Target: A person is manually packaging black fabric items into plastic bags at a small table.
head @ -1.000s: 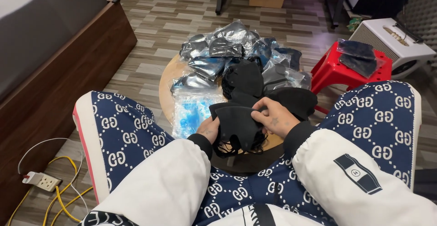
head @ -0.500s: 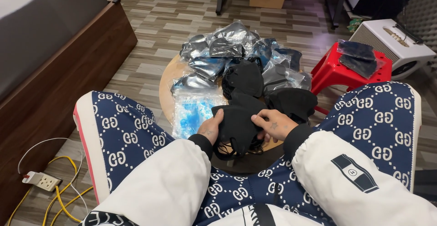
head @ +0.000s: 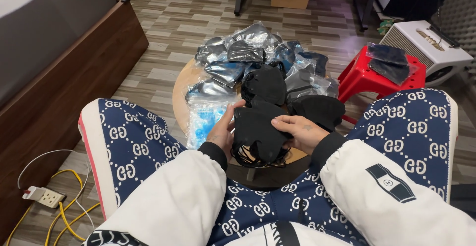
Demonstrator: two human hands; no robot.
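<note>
A: What do the two hands hold?

B: Both hold one stack of black face masks (head: 258,134). The left hand (head: 221,133) grips its left edge, thumb raised along the side, fingers closed on the cloth. The right hand (head: 297,131) clamps the right edge, fingers lying flat across the top.

A: Where is the stack?

B: Between the two hands, above the near edge of a round wooden table (head: 181,85), over the person's lap. Black ear loops (head: 258,159) hang out beneath the grip.

A: What lies just beside the grip?

B: Touching the left hand's far side, a clear bag of blue masks (head: 202,120). Just beyond the stack, a loose pile of black masks (head: 265,83); just past the right hand, another black mask (head: 320,110).

A: And farther from the grip?

B: Well beyond the hands, a heap of clear plastic packets (head: 238,52) with dark contents covers the far part of the table. Right of the grip and apart from it stands a red plastic stool (head: 364,77) bearing more dark packets (head: 389,62).

A: What frames the grip below?

B: White sleeves (head: 178,201) and patterned navy trousers (head: 131,137).
</note>
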